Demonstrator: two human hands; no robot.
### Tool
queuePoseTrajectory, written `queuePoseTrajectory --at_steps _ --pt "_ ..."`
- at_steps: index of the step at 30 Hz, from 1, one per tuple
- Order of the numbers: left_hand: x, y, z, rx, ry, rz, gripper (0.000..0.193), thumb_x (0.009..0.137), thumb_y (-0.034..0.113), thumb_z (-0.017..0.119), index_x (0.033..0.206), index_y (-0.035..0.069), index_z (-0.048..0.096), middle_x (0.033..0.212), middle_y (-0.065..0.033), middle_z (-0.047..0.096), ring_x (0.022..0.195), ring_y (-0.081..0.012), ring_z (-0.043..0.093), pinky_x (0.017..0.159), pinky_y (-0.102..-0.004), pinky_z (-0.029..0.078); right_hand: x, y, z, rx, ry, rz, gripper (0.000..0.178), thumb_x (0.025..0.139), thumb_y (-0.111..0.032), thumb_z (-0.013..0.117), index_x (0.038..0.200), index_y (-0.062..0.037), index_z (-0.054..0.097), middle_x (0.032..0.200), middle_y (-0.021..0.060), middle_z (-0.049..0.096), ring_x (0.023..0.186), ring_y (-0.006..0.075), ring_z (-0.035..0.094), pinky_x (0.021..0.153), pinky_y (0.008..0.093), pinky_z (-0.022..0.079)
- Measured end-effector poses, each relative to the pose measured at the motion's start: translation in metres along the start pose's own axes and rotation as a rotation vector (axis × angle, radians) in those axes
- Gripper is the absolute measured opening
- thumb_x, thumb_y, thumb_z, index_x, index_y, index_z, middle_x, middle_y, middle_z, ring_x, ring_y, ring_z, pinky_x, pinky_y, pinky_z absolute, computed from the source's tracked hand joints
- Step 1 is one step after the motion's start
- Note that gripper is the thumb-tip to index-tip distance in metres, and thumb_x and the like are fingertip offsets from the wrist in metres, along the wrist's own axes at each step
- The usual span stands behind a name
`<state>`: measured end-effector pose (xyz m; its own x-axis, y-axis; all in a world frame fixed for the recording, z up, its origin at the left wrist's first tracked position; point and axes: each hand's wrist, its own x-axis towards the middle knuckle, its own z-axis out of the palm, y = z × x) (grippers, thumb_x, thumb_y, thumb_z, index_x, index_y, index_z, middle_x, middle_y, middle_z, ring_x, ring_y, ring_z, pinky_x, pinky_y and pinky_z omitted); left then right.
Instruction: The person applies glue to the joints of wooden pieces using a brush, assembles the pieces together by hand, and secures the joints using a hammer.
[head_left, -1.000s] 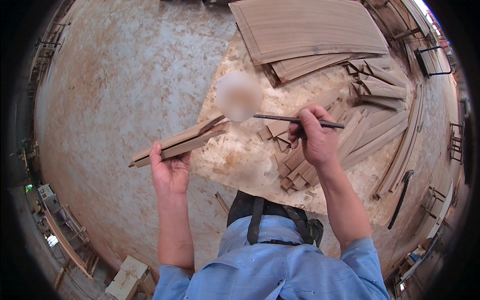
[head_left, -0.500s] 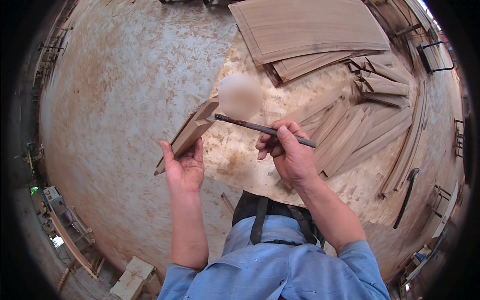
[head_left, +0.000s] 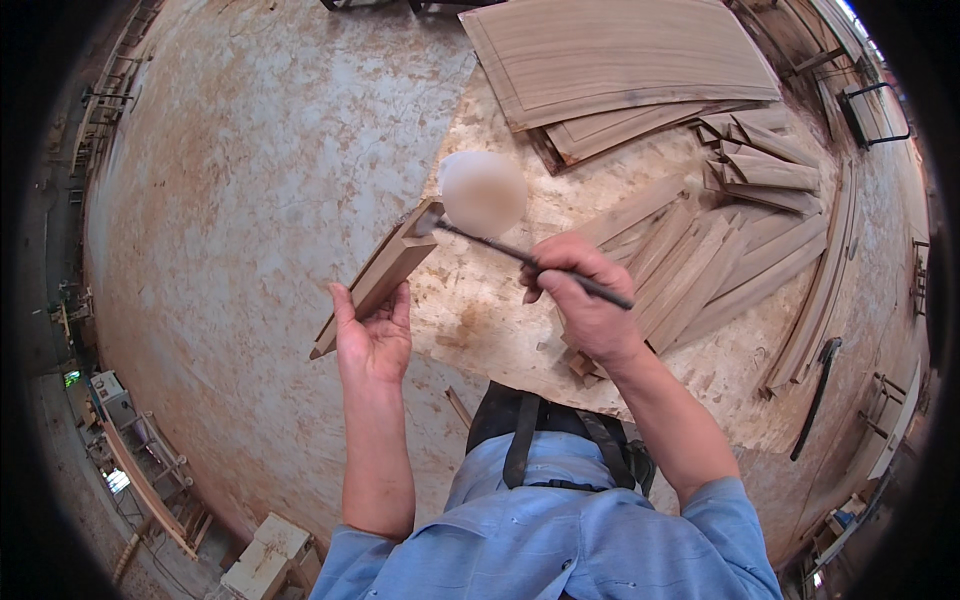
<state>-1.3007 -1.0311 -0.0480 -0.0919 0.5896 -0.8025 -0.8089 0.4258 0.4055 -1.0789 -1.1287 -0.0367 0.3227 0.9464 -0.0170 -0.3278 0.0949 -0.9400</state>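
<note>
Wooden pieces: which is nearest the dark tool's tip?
The notched wood in the left hand: its upper end is right by the dark tool's tip. The piled strips lie farther off, on the pale board.

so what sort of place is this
Most likely a woodworking shop: big flat wooden panels are stacked up, cut wood strips lie in a pile, and the left hand holds a shaped piece of wood.

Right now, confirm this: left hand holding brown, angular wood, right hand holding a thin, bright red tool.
Wrong colour: the head view shows the right hand holding a thin, dark tool; the left hand does hold brown, angular wood.
</note>
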Motion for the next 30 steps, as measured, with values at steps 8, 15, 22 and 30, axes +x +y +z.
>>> queuePoseTrajectory --at_steps 8,15,22,30 --pt "-0.001 0.006 -0.003 0.010 0.019 0.042 0.047 0.085 0.035 0.067 0.115 0.001 0.054 0.116 -0.0179 0.058 0.107 -0.0301 0.058 0.095 -0.0473 0.051 -0.003 -0.024 -0.005 -0.359 -0.075 -0.257 0.020 0.078 0.006 0.067 0.096 -0.0012 0.064 0.096 0.0115 0.059 0.085 0.0202 0.059 0.074 0.0278 0.048" --pt "0.001 0.004 -0.006 0.048 0.017 0.117 0.048 0.087 0.035 0.066 0.116 -0.001 0.053 0.116 -0.0189 0.057 0.109 -0.0305 0.057 0.094 -0.0482 0.051 -0.009 -0.025 0.013 -0.692 -0.299 -0.406 0.023 0.076 0.000 0.069 0.097 -0.0074 0.065 0.093 0.0114 0.058 0.076 0.0247 0.060 0.063 0.0306 0.051" --pt "0.001 0.008 -0.012 0.065 -0.036 0.190 0.050 0.086 0.035 0.067 0.117 0.000 0.049 0.114 -0.0167 0.055 0.106 -0.0285 0.056 0.092 -0.0482 0.052 -0.006 -0.019 0.003 -0.692 -0.216 -0.393 0.022 0.077 0.002 0.067 0.098 -0.0044 0.063 0.095 0.0135 0.058 0.079 0.0275 0.061 0.065 0.0327 0.051" --pt "0.005 0.039 -0.013 0.158 -0.168 0.603 0.050 0.085 0.034 0.069 0.117 0.003 0.045 0.106 -0.0108 0.058 0.101 -0.0280 0.058 0.094 -0.0417 0.049 0.051 0.000 -0.018 -0.793 -0.117 -0.174 0.015 0.085 -0.006 0.062 0.098 -0.0002 0.065 0.087 0.0110 0.062 0.081 0.0205 0.061 0.067 0.0297 0.047"
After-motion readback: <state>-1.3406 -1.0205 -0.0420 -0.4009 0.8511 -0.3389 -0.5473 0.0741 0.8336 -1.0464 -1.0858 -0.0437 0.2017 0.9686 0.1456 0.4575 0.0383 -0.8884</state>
